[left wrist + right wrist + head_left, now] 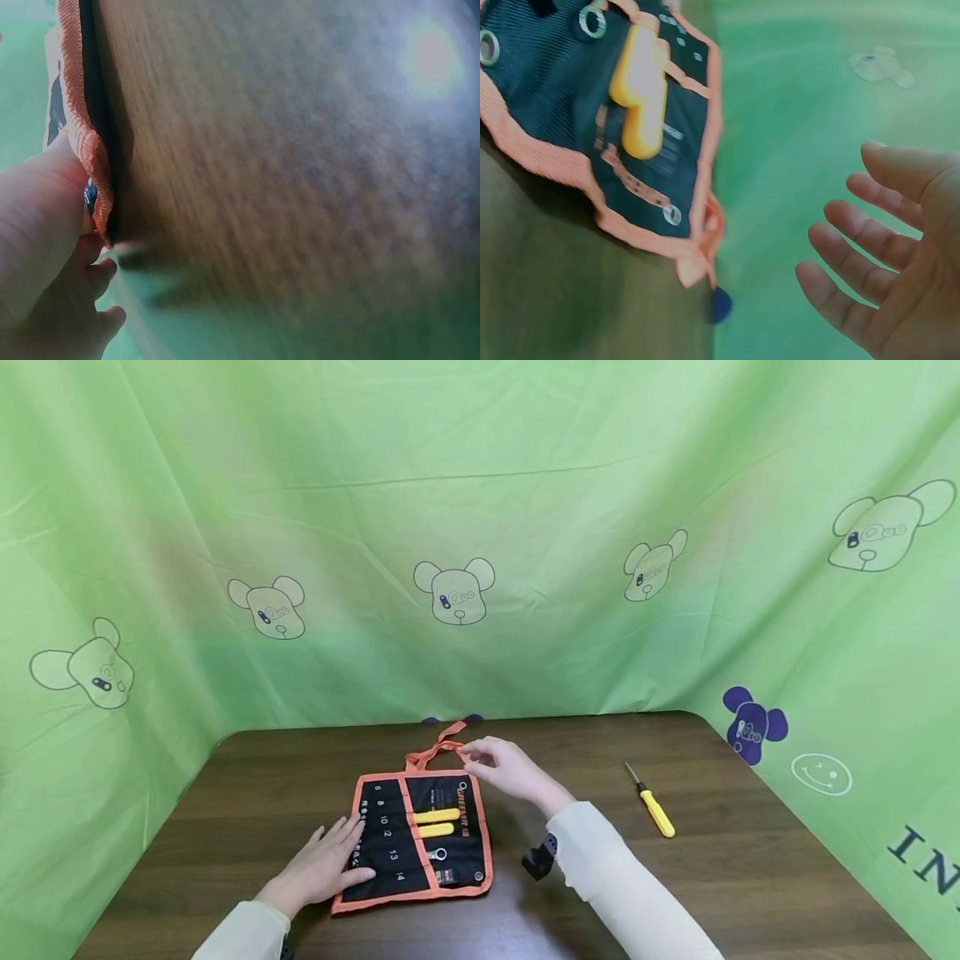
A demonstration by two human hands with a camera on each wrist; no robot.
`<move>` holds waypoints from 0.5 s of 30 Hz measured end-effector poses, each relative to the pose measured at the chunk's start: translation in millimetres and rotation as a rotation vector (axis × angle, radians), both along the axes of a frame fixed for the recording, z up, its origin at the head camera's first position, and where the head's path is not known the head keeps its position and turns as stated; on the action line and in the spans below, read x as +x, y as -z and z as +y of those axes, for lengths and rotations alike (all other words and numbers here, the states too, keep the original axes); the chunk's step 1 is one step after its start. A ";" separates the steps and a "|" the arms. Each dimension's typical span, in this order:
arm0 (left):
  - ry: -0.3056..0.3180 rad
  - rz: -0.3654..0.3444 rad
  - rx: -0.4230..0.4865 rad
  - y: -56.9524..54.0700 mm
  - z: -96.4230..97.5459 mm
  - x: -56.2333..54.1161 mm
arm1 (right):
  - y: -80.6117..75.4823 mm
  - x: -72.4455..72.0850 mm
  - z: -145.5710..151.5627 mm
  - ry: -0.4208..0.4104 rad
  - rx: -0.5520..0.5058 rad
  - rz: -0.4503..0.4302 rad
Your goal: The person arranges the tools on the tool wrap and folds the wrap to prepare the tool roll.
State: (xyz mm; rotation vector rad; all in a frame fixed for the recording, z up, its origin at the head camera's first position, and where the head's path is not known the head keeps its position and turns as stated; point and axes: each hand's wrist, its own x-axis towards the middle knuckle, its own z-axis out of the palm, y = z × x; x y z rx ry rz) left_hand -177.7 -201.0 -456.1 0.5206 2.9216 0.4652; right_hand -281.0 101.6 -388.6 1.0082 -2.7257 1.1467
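A black fabric tool pouch (408, 864) with orange edging lies unrolled on the table. Two yellow handles (437, 823) and a wrench's ring end (438, 854) stick out of its pockets. My left hand (318, 864) rests on the pouch's left edge with fingers spread; the left wrist view shows the thumb (37, 199) over the orange border. Above the pouch's top right corner, beside the orange tie strap (427, 757), hovers my right hand (510, 768). Its fingers are loosely bent with nothing between them, as the right wrist view shows.
A screwdriver (654, 806) with a yellow and black handle lies to the right on the brown wooden table (262, 777). Green printed cloth (540, 652) hangs behind the table and along both sides.
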 end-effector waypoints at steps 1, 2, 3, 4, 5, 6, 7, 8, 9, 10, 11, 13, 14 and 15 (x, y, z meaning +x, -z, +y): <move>0.000 0.001 0.000 -0.1 0.1 0.2 | -1.8 -0.6 3.3 0.003 -0.005 0.019; 0.000 0.000 -0.001 -0.3 0.3 0.3 | -3.7 -1.0 6.6 0.010 -0.010 0.033; 0.000 -0.001 0.000 -0.5 0.4 0.6 | -5.8 -1.2 10.1 0.016 -0.013 0.048; 0.000 0.000 0.002 -0.8 0.3 0.6 | -8.0 -1.4 13.6 0.026 -0.018 0.056; 0.000 0.001 0.004 -1.1 0.3 0.5 | -10.2 -1.5 17.2 0.032 -0.025 0.069; 0.000 0.002 0.006 -1.3 0.1 0.4 | -11.8 -1.8 21.1 0.040 -0.032 0.077; 0.000 0.001 0.008 -1.4 0.1 0.4 | -13.5 -2.1 24.7 0.048 -0.039 0.086; 0.000 0.000 0.009 -1.5 0.0 0.4 | -15.5 -2.0 28.3 0.056 -0.045 0.093; 0.000 0.002 0.009 -1.5 -0.2 0.4 | -17.1 -2.0 31.9 0.061 -0.055 0.101; 0.001 0.003 0.009 -1.4 -0.3 0.2 | -18.1 -2.3 35.7 0.068 -0.062 0.109; 0.002 0.003 0.008 -1.1 -0.4 0.1 | -18.7 -2.5 39.3 0.074 -0.069 0.117; 0.005 0.004 0.002 -0.2 -0.4 -0.1 | -20.5 -2.0 46.1 0.088 -0.079 0.124; 0.006 0.006 0.000 0.2 -0.6 -0.5 | -21.0 -1.8 49.7 0.092 -0.082 0.129; 0.007 0.006 -0.001 0.4 -0.6 -0.6 | -21.4 -1.8 53.1 0.098 -0.088 0.130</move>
